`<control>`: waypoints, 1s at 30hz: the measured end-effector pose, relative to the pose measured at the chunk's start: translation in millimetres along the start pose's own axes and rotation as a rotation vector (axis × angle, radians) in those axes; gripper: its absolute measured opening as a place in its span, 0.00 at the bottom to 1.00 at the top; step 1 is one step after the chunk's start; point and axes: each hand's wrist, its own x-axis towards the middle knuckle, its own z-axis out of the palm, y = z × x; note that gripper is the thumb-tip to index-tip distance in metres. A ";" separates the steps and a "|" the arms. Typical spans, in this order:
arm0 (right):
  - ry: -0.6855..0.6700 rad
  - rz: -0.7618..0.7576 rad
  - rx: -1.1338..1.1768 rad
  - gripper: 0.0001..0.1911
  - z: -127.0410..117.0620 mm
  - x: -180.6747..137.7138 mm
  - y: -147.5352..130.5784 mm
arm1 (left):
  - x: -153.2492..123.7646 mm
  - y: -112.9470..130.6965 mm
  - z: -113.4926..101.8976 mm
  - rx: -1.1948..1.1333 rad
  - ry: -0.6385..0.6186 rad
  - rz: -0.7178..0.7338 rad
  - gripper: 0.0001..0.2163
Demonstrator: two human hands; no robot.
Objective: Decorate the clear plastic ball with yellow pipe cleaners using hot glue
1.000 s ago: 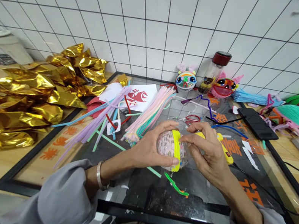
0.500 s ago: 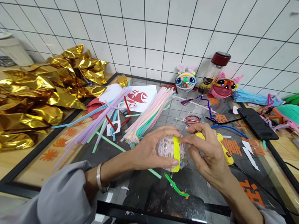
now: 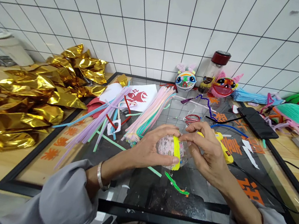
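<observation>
My left hand point(image 3: 147, 148) wraps its fingers and thumb round a small pink ball point(image 3: 165, 146) with a yellow pipe cleaner band point(image 3: 176, 152) running over it. My right hand point(image 3: 208, 153) pinches the top of that yellow band with fingertips pressed to the ball. Both hands hover over the dark glass board point(image 3: 197, 182). A green pipe cleaner piece point(image 3: 175, 185) lies just below the ball. A yellow glue gun point(image 3: 223, 146) lies behind my right hand.
Crumpled gold foil point(image 3: 33, 95) covers the left of the wooden table. Pastel pipe cleaners point(image 3: 149, 114) and a red paper cutout point(image 3: 137, 96) lie ahead, with red-handled scissors point(image 3: 191, 118). Two craft heads point(image 3: 185, 79) and a jar point(image 3: 213, 71) stand by the tiled wall. A phone point(image 3: 257, 123) lies right.
Barely anything has moved. My right fingers have shifted slightly along the top of the yellow band while my left hand keeps holding the ball.
</observation>
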 end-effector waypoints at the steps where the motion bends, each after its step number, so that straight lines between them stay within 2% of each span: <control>1: -0.002 -0.005 -0.006 0.17 -0.1 -0.4 0.3 | 0.1 0.1 0.0 -0.004 0.000 -0.001 0.25; 9: 0.026 -0.059 -0.099 0.19 -0.2 -2.0 0.1 | -0.7 0.8 -0.3 -0.010 0.014 -0.013 0.25; 17: 0.125 -0.110 -0.105 0.21 -3.6 -3.0 -3.7 | 0.1 1.5 -0.4 -0.028 0.023 -0.013 0.24; 24: 0.223 0.000 -0.095 0.08 -4.7 -5.8 -0.6 | 0.3 1.6 0.6 -0.033 0.025 -0.016 0.24; 30: 0.303 0.101 -0.152 0.03 -1.2 -11.7 5.8 | 0.7 0.5 1.6 -0.012 0.021 0.021 0.24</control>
